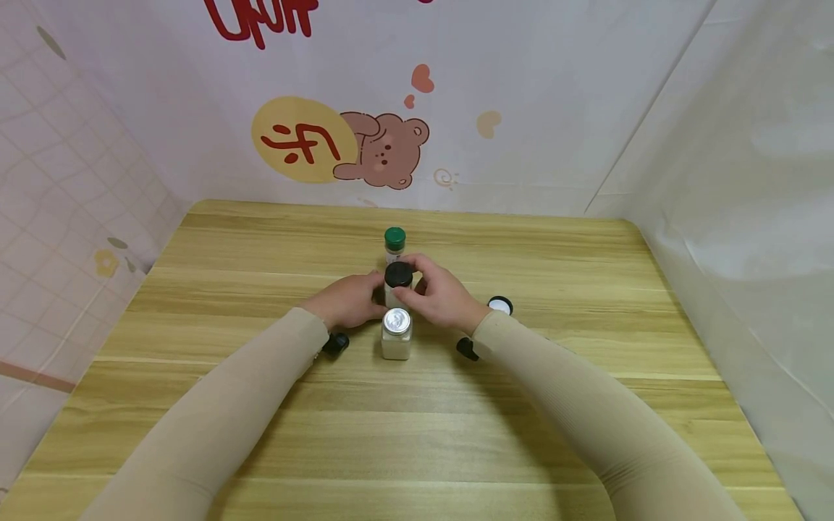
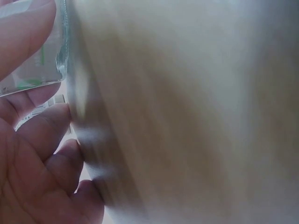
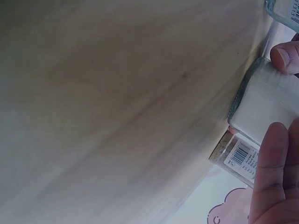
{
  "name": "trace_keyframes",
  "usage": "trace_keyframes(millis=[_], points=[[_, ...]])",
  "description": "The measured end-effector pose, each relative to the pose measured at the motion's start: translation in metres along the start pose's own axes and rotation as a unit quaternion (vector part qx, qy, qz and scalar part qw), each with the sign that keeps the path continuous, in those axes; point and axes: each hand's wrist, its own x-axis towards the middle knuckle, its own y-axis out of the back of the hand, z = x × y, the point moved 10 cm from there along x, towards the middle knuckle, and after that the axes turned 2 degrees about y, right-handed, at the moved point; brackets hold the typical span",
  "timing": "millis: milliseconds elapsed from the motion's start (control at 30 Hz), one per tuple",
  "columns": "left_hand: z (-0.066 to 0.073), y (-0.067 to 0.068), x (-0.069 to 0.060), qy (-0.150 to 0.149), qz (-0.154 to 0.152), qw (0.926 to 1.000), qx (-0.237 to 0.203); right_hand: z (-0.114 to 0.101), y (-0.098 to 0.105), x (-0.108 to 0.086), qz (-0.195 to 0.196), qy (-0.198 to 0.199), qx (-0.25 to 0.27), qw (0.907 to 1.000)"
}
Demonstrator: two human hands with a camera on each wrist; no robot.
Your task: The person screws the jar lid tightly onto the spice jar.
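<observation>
Three jars stand in a line in the middle of the table. The middle one, a clear glass jar with white contents point(image 3: 266, 100), wears a black lid point(image 1: 399, 273). On its left side my left hand point(image 1: 352, 300) pinches the glass, the thumb on the near side. My right hand point(image 1: 446, 295) grips the same jar from the right, thumb and fingers on opposite sides near the lid. Just in front is a square jar with a silver seal point(image 1: 396, 335) on top. Behind stands a green-capped jar point(image 1: 394, 239), whose barcode label point(image 3: 241, 155) shows in the right wrist view.
A loose black lid with a white liner point(image 1: 500, 305) lies beside my right sleeve. Small dark objects point(image 1: 336, 344) show at both wrists. The wooden table point(image 1: 404, 449) meets a printed white backdrop point(image 1: 534, 137) at the back and sides.
</observation>
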Motion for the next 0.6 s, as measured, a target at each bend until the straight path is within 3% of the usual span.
trace_keyframes(millis=[600], points=[[-0.0017,-0.0006,0.0020,-0.004,0.001,1.0000,0.007,0.0015,0.0000,0.0010,0.003,0.003,-0.008,1.0000]])
